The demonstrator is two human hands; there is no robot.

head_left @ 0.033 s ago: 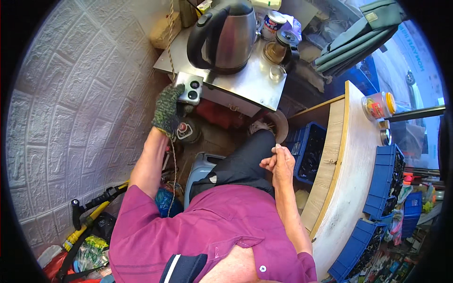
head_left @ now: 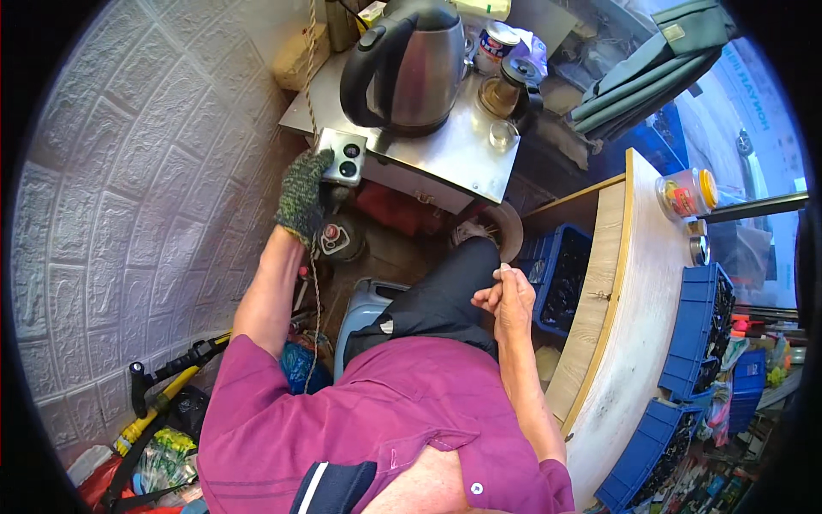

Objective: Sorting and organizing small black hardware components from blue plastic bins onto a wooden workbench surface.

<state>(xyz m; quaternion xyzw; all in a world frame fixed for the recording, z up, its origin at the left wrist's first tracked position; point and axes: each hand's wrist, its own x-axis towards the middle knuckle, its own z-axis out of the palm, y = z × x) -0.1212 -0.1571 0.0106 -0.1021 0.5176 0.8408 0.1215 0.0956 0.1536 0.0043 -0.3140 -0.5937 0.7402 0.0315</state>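
Note:
In a grey-green knitted glove, my left hand (head_left: 300, 199) is closed round the side of a small silver box (head_left: 344, 158) with two dark round circles on its face. The box is at the front left corner of a metal-topped table (head_left: 467, 163); whether it touches the table I cannot tell. A twisted cord (head_left: 312, 81) hangs down beside that hand. Over my right thigh, my bare right hand (head_left: 509, 295) has its fingers curled and thumb and forefinger pinched. A small pale spot shows at the fingertips, too small to name.
A steel electric kettle (head_left: 419, 73), a tin (head_left: 495, 47), a glass pot (head_left: 507, 87) and a small glass cup (head_left: 503, 134) stand on the table. A wooden cabinet (head_left: 629, 300) lies to my right, with blue bins (head_left: 695, 325) beyond. A brick-patterned wall (head_left: 145, 214) bounds the left.

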